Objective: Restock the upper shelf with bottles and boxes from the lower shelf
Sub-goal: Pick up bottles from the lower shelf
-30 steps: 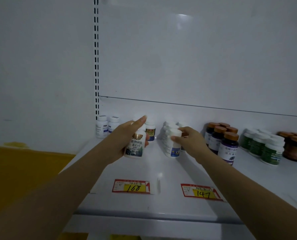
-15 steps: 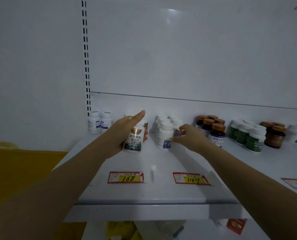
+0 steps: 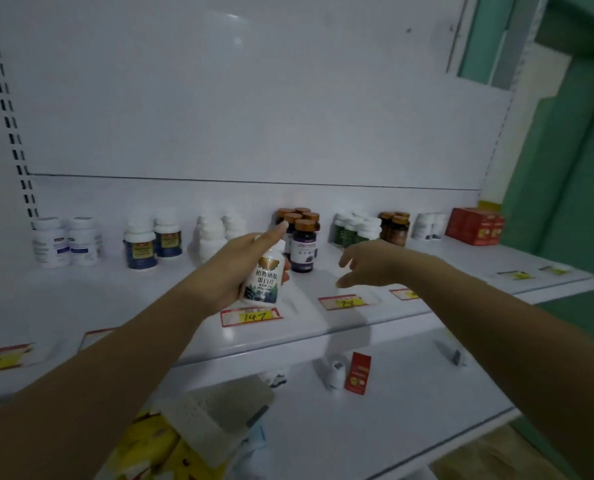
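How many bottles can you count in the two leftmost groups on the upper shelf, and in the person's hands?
white-label bottles: 2
dark-blue-label bottles: 2
held bottle, in left hand: 1
Total: 5 in view

We record a white back panel (image 3: 254,98) as landmark. Left of it we note a slotted upright (image 3: 8,109); right of it, a green wall (image 3: 565,188). Below it we list a brown floor patch (image 3: 496,459). On it, we see a dim glare (image 3: 233,39).
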